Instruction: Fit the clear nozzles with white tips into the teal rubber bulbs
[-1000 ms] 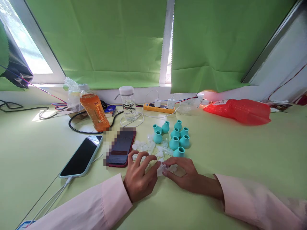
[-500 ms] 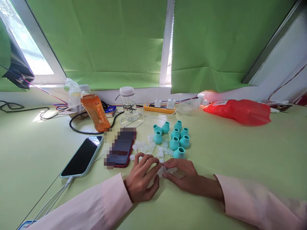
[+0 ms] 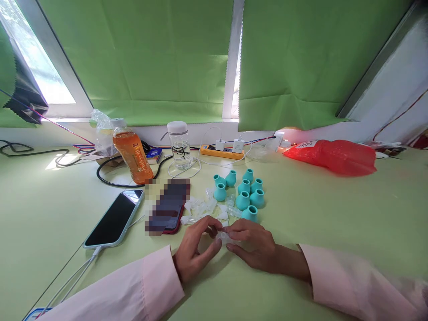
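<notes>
My left hand (image 3: 198, 246) is closed, its thumb and fingertips on a small translucent plastic piece (image 3: 224, 238) low over the table. From the other side, my right hand (image 3: 256, 244) grips the same piece between thumb and fingers. The fingers partly cover it, so its full shape is hidden. Just beyond the hands lie several loose translucent plastic pieces (image 3: 202, 207), some tube-like. Several teal bulbs (image 3: 243, 200) with open necks stand in a cluster behind and to the right of them.
Left of the pieces lie a dark phone (image 3: 170, 207), partly pixelated, and a pale-cased phone (image 3: 114, 219) on a cable. Behind are an orange drink bottle (image 3: 133, 156), a clear jar (image 3: 180, 147), an orange power strip (image 3: 220, 152) and, at right, a red plastic bag (image 3: 334, 156).
My left hand has turned and its thumb has come up against the translucent piece, which now shows more between the hands. My right hand has hardly moved.
</notes>
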Tool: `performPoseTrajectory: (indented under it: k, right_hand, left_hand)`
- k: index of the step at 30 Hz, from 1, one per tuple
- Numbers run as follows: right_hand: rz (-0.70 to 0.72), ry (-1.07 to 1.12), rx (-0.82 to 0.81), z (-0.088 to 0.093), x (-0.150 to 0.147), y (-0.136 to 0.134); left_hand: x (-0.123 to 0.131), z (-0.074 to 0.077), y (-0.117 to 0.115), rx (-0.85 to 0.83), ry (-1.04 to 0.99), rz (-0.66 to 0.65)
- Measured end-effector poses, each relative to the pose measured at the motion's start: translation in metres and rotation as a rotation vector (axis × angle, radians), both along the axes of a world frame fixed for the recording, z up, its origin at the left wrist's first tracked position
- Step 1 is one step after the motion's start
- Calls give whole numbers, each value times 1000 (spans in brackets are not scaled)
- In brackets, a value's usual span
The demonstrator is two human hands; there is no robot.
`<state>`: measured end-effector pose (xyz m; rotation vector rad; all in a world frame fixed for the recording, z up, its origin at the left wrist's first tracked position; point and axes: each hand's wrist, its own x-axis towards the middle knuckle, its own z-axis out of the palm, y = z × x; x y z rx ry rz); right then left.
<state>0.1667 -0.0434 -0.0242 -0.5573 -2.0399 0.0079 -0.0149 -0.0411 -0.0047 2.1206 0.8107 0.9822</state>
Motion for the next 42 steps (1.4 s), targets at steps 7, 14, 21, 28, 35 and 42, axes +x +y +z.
performPoseTrajectory:
  k: [7, 14, 21, 28, 35, 42]
  right_hand:
    - [80, -66, 76, 0, 5, 1]
    - [77, -84, 90, 0, 4, 2]
    - [53, -69, 77, 3, 4, 1]
    - [20, -74, 87, 4, 3, 2]
    - [13, -104, 93, 4, 5, 2]
    - [-5, -128, 101, 2, 6, 2]
  left_hand:
    - [0, 4, 2, -34, -25, -52]
    - [3, 6, 0, 81, 40, -110]
    - [4, 2, -3, 167, 26, -5]
    - [6, 4, -3, 179, -4, 28]
    - [4, 2, -3, 175, -17, 19]
    - [2, 1, -1, 119, -40, -24]
